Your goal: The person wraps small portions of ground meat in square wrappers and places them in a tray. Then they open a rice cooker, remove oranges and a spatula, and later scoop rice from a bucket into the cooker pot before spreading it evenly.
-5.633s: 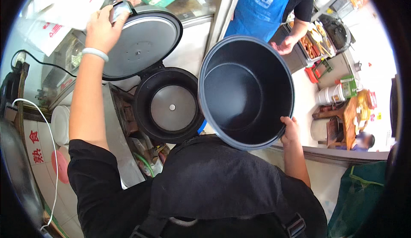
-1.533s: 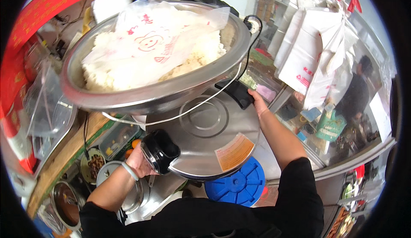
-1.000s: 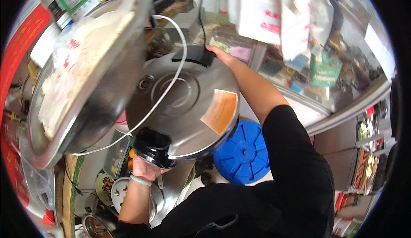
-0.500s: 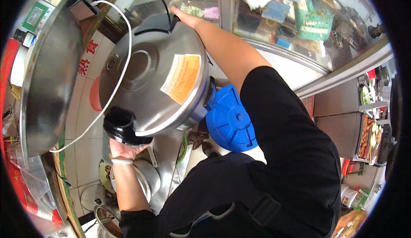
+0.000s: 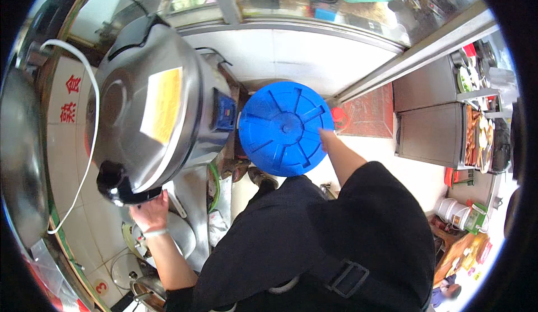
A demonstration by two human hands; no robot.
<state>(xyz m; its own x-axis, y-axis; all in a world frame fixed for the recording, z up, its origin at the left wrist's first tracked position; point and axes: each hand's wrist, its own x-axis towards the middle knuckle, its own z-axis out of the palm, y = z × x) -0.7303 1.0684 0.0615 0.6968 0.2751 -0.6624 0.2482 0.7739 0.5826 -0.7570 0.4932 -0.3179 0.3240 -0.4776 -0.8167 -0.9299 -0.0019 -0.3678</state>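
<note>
A large steel rice cooker (image 5: 120, 107) with a black rim and a yellow-orange label on its lid stands at the left. My left hand (image 5: 151, 211) is closed at the black side handle (image 5: 120, 186) nearest me, its fingers partly hidden beneath it. The handle on the cooker's far side has no hand on it. My right hand (image 5: 328, 139) is by the right edge of a round blue lid (image 5: 286, 128); its fingers are small and blurred, and I cannot tell whether they touch it.
A white cable (image 5: 96, 110) loops in front of the cooker's left side. Beyond it stands a big dark metal pan (image 5: 22, 155). Pots (image 5: 182, 236) sit below my left forearm. A glass case (image 5: 314, 23) runs along the back, and steel cabinets (image 5: 428, 110) stand at the right.
My right hand has let go of the cooker's far handle and come down right to the blue lid. My left hand stays at the near handle. The view has shifted right.
</note>
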